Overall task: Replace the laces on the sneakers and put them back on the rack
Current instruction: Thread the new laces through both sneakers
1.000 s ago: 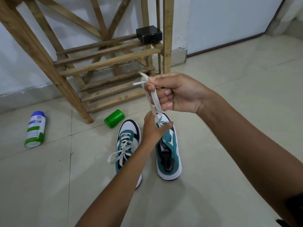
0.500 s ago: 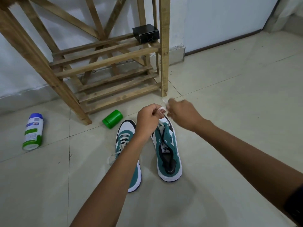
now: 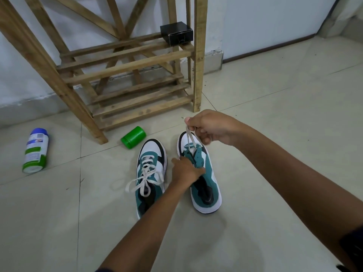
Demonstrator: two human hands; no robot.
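Note:
Two teal, white and black sneakers stand side by side on the tiled floor. The left sneaker (image 3: 150, 173) is fully laced with a loose white bow. The right sneaker (image 3: 206, 183) has only a short run of white lace (image 3: 189, 138) near its toe. My right hand (image 3: 211, 127) pinches that lace and holds it up taut above the toe. My left hand (image 3: 185, 170) grips the right sneaker's inner side at the eyelets. The wooden rack (image 3: 125, 75) stands just behind the shoes.
A small black box (image 3: 176, 33) sits on the rack's upper shelf at the right. A green jar (image 3: 133, 137) lies on the floor by the rack's front leg. Further left lies a white spray can (image 3: 35, 150) with a blue cap. A white wall runs behind.
My right hand came down from high up to the shoe's toe, then lifted a little with the lace. My left hand dropped from the lace onto the right sneaker's side.

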